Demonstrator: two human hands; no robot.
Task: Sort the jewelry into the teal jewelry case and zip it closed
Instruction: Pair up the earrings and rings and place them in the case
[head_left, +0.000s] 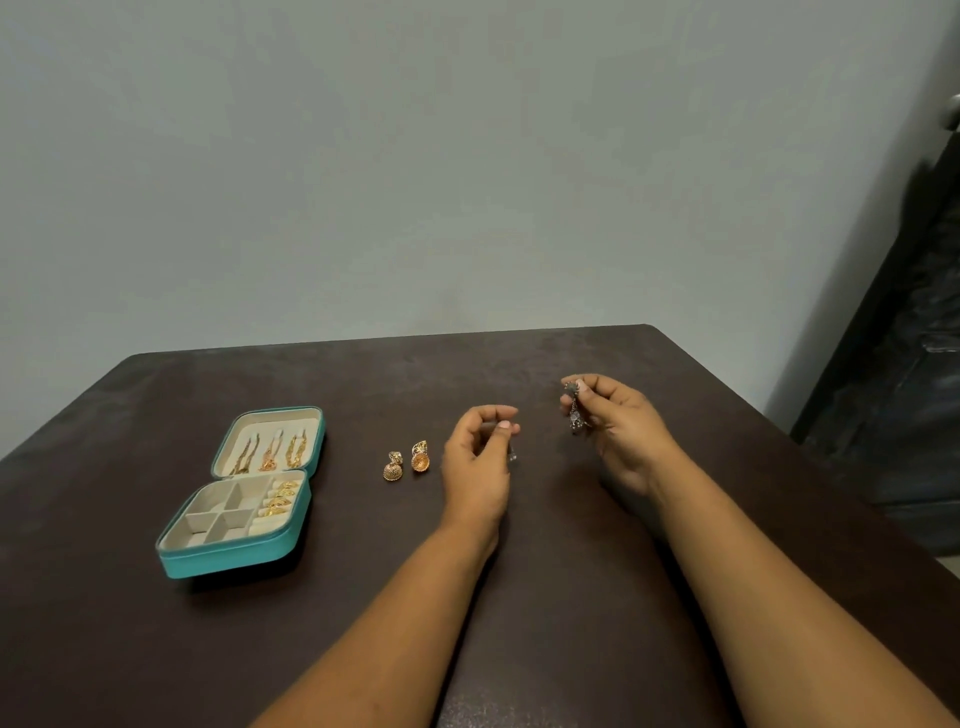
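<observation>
The teal jewelry case (228, 564) lies open at the left of the dark table (156, 649). Its lid holds three gold chains (270, 453), and gold rings (278, 500) sit in the ring rolls at the tray's right. Two gold dome earrings (408, 464) rest on the table between the case and my hands. My right hand (618, 431) pinches a silver dangling earring (574, 413) above the table. My left hand (480, 462) pinches a second silver earring (511, 454), which is mostly hidden behind the fingers.
A grey wall rises behind the table's far edge. Dark furniture (904, 405) stands to the right, beyond the table's right edge. The case's square compartments (218, 514) hold nothing.
</observation>
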